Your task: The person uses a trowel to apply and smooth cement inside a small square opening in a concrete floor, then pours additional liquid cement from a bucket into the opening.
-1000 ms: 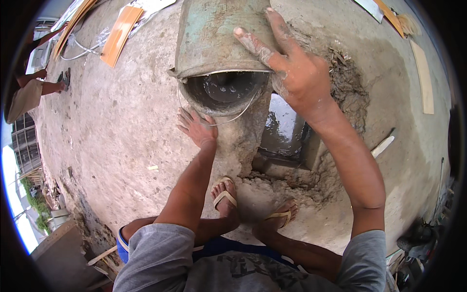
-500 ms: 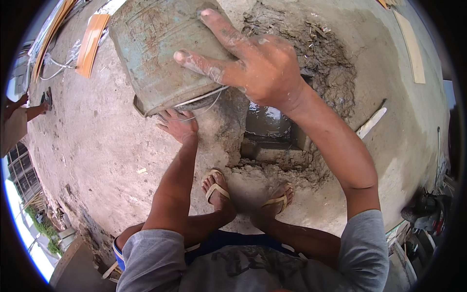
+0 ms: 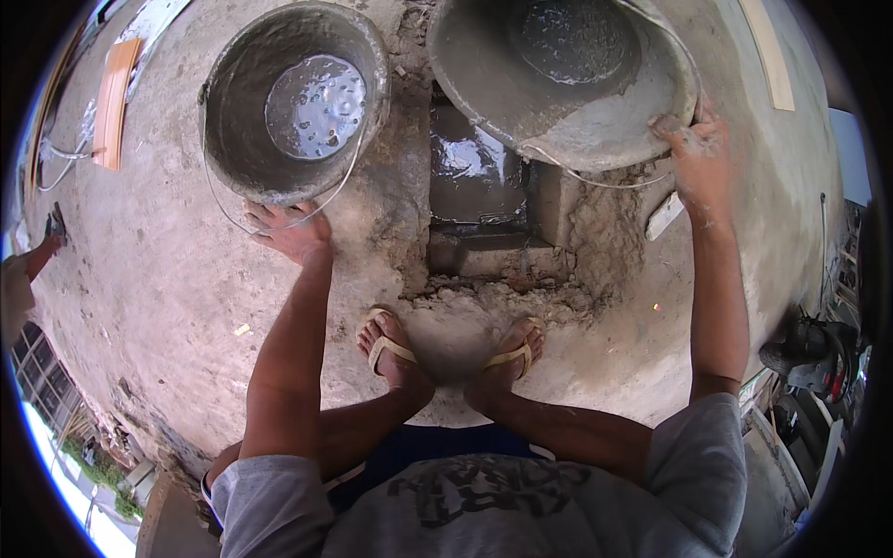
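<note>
My right hand (image 3: 699,158) grips the rim of a tilted grey bucket (image 3: 595,135), thumb on the inner side. Wet grey slurry lies in that bucket's bottom, and its wire handle hangs along the near side. At the left, a second mud-coated bucket (image 3: 233,121) holds shiny, bubbly grey liquid. My left hand (image 3: 296,231) rests against its near side below the rim, fingers spread, with the wire handle looping across it. Part of the left hand's contact is hidden by the bucket. Between and below the buckets lies a square pit (image 3: 474,181) of grey water.
Rough mortar (image 3: 605,242) edges the pit, and a short pale stick (image 3: 664,216) lies beside it. My sandalled feet (image 3: 395,349) stand just in front. Boards (image 3: 116,102) lie at far left, another plank (image 3: 767,51) at far right. Another person's leg (image 3: 37,260) shows at left.
The bucket at left was tipped with its outside toward me; now its mouth and liquid show. My right hand has moved right, from that bucket to the rim of the second one.
</note>
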`<state>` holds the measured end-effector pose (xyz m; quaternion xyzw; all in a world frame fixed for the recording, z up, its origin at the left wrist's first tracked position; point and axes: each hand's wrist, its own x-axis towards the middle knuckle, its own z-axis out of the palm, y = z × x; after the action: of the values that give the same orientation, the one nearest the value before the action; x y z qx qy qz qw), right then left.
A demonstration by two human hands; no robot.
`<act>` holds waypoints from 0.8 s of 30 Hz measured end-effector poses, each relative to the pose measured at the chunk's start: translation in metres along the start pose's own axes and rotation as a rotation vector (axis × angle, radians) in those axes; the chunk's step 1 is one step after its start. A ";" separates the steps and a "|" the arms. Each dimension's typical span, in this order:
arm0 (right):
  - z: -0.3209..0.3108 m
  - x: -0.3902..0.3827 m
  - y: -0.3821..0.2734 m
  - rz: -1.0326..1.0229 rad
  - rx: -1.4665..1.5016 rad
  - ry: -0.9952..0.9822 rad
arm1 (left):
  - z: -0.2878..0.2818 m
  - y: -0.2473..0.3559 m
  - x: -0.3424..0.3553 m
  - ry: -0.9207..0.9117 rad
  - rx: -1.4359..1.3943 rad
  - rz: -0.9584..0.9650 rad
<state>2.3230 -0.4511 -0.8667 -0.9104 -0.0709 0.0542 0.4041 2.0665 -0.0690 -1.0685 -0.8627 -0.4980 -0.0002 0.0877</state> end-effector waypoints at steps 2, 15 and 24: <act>0.012 -0.006 0.050 0.102 -0.338 -0.115 | 0.002 0.001 0.000 -0.012 0.027 0.016; 0.267 -0.038 0.214 -0.647 -0.991 -0.894 | 0.002 -0.006 -0.002 -0.132 0.188 0.175; 0.302 -0.008 0.254 -0.433 -1.097 -0.902 | 0.008 0.002 -0.012 -0.299 0.230 0.151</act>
<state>2.2893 -0.4009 -1.2567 -0.8364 -0.4249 0.2986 -0.1756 2.0619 -0.0789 -1.0777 -0.8724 -0.4361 0.1912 0.1104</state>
